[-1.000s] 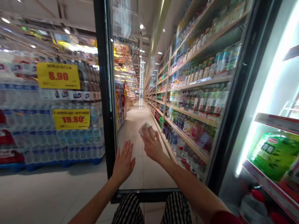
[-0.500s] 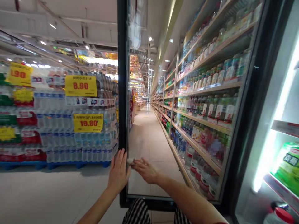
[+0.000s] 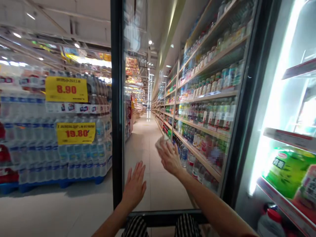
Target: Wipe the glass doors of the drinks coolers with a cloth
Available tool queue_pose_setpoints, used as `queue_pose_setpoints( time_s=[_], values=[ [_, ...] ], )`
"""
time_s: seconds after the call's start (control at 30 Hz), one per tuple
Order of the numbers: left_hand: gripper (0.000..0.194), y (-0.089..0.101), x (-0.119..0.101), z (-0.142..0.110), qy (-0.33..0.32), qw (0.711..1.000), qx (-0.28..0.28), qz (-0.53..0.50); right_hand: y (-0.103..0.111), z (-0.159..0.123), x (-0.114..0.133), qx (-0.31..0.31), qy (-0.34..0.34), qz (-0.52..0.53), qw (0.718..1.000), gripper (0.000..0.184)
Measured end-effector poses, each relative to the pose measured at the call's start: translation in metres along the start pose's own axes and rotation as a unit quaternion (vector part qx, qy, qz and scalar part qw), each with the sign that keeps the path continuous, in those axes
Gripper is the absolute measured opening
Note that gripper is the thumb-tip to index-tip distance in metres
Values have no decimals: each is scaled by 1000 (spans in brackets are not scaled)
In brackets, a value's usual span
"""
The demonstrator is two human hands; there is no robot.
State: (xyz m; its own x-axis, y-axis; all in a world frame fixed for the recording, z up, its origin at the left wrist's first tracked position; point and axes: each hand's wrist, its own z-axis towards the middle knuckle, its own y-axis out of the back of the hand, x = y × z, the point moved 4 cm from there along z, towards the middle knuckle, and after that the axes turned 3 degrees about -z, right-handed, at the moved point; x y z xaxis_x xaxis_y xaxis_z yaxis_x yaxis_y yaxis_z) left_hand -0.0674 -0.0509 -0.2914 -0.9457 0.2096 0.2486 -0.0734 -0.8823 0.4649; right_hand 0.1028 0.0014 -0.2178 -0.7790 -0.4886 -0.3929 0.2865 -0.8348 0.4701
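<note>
An open glass cooler door (image 3: 116, 108) with a black frame stands edge-on before me. My left hand (image 3: 135, 186) lies flat and open against the lower part of the glass, fingers spread. My right hand (image 3: 170, 156) presses a crumpled white cloth (image 3: 161, 142) against the glass higher up, to the right of the left hand; the fingers are closed on it. Through the glass I see the aisle floor and long shelves of bottles (image 3: 209, 115).
The lit cooler interior is at the right, with a green package (image 3: 288, 166) on a shelf and a red-capped bottle (image 3: 271, 222) below. Stacked water packs with yellow price signs (image 3: 66, 89) fill the left. The tiled aisle runs straight ahead.
My right hand has carried the cloth from low on the door's left edge up and to the right across the glass. My left hand has slid from the frame onto the glass.
</note>
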Motion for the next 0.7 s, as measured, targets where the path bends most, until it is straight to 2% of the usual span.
queue_pose_setpoints(
  time_s=[0.07,0.1,0.23,0.27,0.3,0.4,0.47,0.63,0.7],
  values=[
    [58,-5,-11,5,-11,1000,1,-11,4,-5,-16,-35,-91,-26,995,60],
    [57,-7,-17,7,-20,1000,1,-16,3,-14,-16,-37,-92,-34,995,59],
    [56,-14,-35,10,-61,998,-3,-30,-10,-58,2,9,49,-30,998,53],
    [55,-15,-39,12,-65,997,-7,-36,-11,-60,1,14,59,-27,998,53],
    [55,-16,-42,16,-66,997,-11,-43,-9,-57,-4,11,42,-25,999,53],
    [54,-19,-47,28,-56,997,-24,-53,1,-33,-28,-45,-95,-34,994,54],
    [54,-21,-48,31,-54,997,-25,-49,4,-30,-32,-69,-136,-41,987,54],
    [51,-29,-50,27,-84,995,-28,-52,-7,-74,-10,-2,-14,-33,999,59],
    [51,-31,-53,32,-92,994,-30,-52,-3,-71,-21,-15,-25,-36,999,59]
  ],
)
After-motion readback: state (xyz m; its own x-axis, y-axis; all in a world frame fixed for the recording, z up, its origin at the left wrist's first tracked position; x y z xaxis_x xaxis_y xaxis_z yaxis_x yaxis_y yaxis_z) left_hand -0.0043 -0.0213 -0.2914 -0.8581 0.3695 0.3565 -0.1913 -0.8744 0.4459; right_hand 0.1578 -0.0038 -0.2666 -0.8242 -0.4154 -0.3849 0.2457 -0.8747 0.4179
